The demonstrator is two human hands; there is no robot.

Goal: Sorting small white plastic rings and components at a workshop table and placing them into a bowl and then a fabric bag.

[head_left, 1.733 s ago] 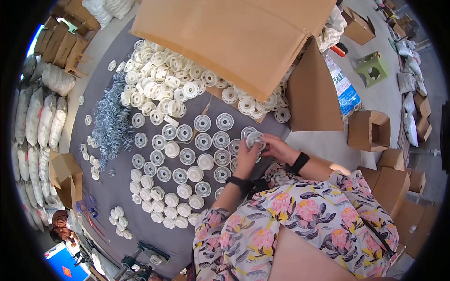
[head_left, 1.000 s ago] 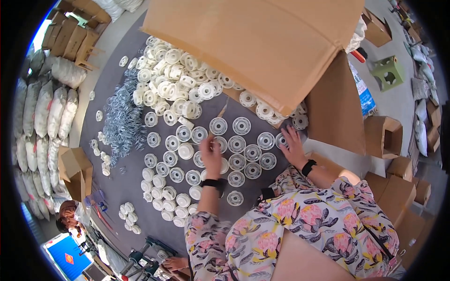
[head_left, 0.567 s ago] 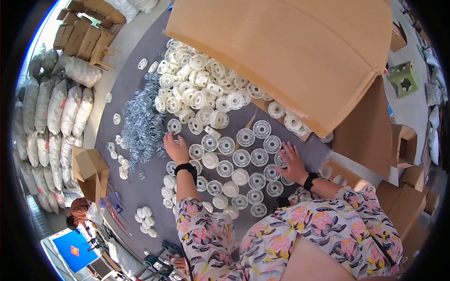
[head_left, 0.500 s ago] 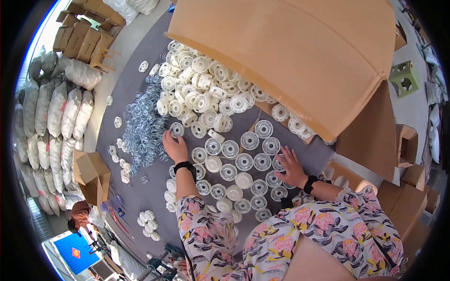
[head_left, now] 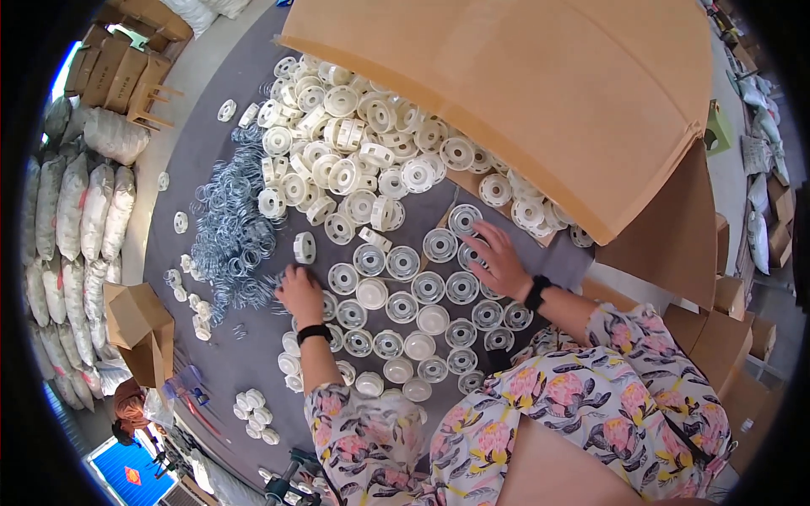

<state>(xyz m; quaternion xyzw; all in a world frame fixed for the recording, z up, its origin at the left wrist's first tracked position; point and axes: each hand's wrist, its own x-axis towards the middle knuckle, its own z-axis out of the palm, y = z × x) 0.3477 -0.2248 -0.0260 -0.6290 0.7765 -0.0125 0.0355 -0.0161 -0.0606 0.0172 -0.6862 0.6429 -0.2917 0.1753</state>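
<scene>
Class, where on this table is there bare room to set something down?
Bare grey cloth shows between the stray springs and the small cluster of white caps. A narrower patch lies between the right hand and the large cardboard box. The middle is crowded with round parts; beyond it, heaped white wheels.

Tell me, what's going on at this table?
A person's left hand is at the edge of a heap of metal springs on a grey table; whether it holds one is unclear. The right hand is spread over round pieces laid out nearby. White wheels lie heaped beside a big cardboard box.
</scene>
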